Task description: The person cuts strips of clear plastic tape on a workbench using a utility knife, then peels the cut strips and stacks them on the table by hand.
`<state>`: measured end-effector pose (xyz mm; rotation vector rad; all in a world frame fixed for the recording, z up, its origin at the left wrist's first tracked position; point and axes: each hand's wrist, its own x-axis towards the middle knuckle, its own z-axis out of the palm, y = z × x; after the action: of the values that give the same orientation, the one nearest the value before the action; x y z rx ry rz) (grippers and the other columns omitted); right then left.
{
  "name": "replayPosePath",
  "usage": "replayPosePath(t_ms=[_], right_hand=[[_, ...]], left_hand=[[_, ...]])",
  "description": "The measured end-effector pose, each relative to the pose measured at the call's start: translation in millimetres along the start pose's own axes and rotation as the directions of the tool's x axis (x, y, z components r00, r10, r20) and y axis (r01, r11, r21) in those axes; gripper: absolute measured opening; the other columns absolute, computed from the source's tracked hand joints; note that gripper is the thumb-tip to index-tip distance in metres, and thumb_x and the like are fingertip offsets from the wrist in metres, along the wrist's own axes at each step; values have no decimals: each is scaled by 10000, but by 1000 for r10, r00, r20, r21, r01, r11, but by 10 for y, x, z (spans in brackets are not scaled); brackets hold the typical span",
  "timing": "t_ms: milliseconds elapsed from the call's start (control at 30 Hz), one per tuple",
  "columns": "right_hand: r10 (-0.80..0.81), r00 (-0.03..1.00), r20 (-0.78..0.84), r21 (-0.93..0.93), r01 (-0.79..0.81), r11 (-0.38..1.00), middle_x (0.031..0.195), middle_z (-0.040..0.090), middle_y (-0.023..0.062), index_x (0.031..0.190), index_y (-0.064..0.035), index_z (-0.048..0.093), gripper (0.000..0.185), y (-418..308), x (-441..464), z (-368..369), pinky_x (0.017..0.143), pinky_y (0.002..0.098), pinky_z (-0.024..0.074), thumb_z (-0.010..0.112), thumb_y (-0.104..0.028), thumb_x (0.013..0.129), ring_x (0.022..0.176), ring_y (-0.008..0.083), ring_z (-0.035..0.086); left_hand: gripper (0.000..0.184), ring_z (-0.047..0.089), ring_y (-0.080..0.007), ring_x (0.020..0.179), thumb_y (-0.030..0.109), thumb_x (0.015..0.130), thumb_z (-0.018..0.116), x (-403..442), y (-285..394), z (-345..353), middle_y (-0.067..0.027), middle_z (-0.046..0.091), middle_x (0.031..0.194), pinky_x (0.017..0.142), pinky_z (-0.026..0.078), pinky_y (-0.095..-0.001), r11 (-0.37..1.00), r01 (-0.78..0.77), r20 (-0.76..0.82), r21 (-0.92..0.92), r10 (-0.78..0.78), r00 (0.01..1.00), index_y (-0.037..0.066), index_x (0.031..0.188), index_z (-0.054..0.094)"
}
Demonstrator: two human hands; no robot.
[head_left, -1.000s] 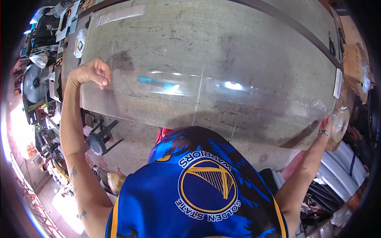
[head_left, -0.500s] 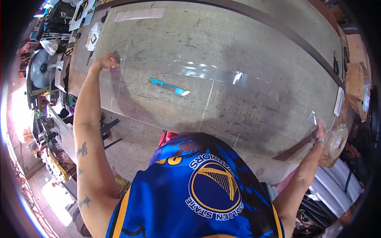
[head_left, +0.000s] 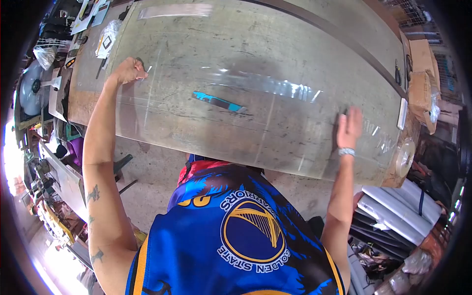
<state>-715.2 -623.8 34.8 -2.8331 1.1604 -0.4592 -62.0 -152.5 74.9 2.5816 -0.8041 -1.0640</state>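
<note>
A clear plastic sheet point(head_left: 196, 125) lies across the worktable, with glare along its far part. At its left end my left hand point(head_left: 129, 71) is closed, the fingers pinched on the sheet's edge. My right hand point(head_left: 350, 129) is open with fingers stretched out over the right part of the sheet; whether the palm presses on it I cannot tell. Between the hands is a blue and dark utility knife point(head_left: 219, 102), seen through or beside the glare, nearer my left hand.
A long dark metal bar point(head_left: 334, 37) runs along the far side of the scratched table point(head_left: 236, 44). A clear strip point(head_left: 174, 11) lies at the back left. Pliers point(head_left: 397, 71), a cardboard box point(head_left: 423, 93) and a tape roll point(head_left: 404, 157) are at the right. White rolls point(head_left: 400, 209) stand below.
My right hand has left the sheet's right end and moved inward to the left, opening flat. My left hand keeps its pinch at the left end. The view has shifted slightly.
</note>
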Motion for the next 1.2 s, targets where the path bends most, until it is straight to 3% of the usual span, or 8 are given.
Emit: replayPosePath(t_ms=[200, 300, 533, 600, 733, 833, 933, 1200], right_hand=[[207, 961, 184, -91, -193, 977, 1645, 437, 165, 1545, -105, 516, 582, -920, -227, 352, 1220, 623, 268, 510, -451, 1077, 1543, 389, 357], [135, 980, 149, -132, -115, 984, 1628, 460, 168, 1535, -85, 525, 590, -1607, -247, 190, 1213, 624, 270, 529, -449, 1070, 1546, 377, 359], [-122, 938, 324, 162, 72, 984, 1680, 393, 136, 1587, -110, 468, 591, -4206, -95, 432, 1263, 584, 208, 535, -389, 1071, 1579, 350, 304], [-103, 940, 324, 144, 58, 988, 1683, 389, 134, 1589, -106, 464, 598, -4369, -139, 553, 1263, 584, 208, 530, -398, 1072, 1580, 348, 302], [-105, 944, 313, 103, 76, 992, 1688, 378, 140, 1587, -100, 462, 604, -4654, -187, 638, 1261, 585, 211, 520, -415, 1075, 1579, 347, 300], [-93, 946, 312, 98, 65, 993, 1692, 371, 135, 1590, -107, 461, 595, -4776, -184, 657, 1260, 584, 216, 511, -409, 1080, 1579, 351, 297], [-91, 944, 316, 88, 66, 994, 1691, 371, 132, 1595, -109, 452, 593, -4775, -179, 665, 1260, 579, 222, 508, -401, 1082, 1578, 351, 297], [-79, 930, 358, 43, 68, 997, 1697, 358, 128, 1608, -111, 430, 591, -4782, -176, 583, 1261, 575, 229, 508, -375, 1085, 1581, 352, 285]], left_hand=[[185, 655, -169, 704, 167, 835, 839, -80, -424, -189, -71, 707, 743, 657, 512, -352, 986, -160, -49, -48, 158, 986, 16, 828, 733], [208, 697, -195, 772, 189, 823, 838, -63, -674, -331, -93, 733, 780, 710, 535, -366, 989, -140, 7, -57, 140, 990, 6, 871, 750], [286, 728, -333, 882, 295, 781, 854, -241, -1266, -375, -166, 756, 894, 801, 555, -447, 984, -169, -281, -63, 145, 949, 60, 916, 763], [289, 709, -352, 956, 314, 775, 865, -313, -1350, -418, -167, 748, 937, 859, 540, -466, 987, -114, -330, -114, 70, 941, 76, 899, 757], [437, 654, -298, 997, 395, 746, 912, -323, -1665, -241, -107, 716, 907, 920, 493, -462, 979, -134, -738, 155, 205, 644, 80, 996, 742], [484, 662, -282, 942, 409, 725, 935, -293, -1759, -239, -96, 706, 890, 874, 519, -448, 996, -79, -820, 41, 79, 567, 81, 1011, 725], [485, 603, -308, 1085, 415, 738, 929, -305, -1839, -218, -61, 710, 975, 995, 442, -485, 907, -166, -583, -388, -102, 806, 101, 1036, 709], [355, 651, -247, 875, 336, 802, 899, -237, -1807, -33, -44, 683, 856, 981, 484, -463, 960, -141, -770, -241, -101, 631, 97, 1010, 738]])
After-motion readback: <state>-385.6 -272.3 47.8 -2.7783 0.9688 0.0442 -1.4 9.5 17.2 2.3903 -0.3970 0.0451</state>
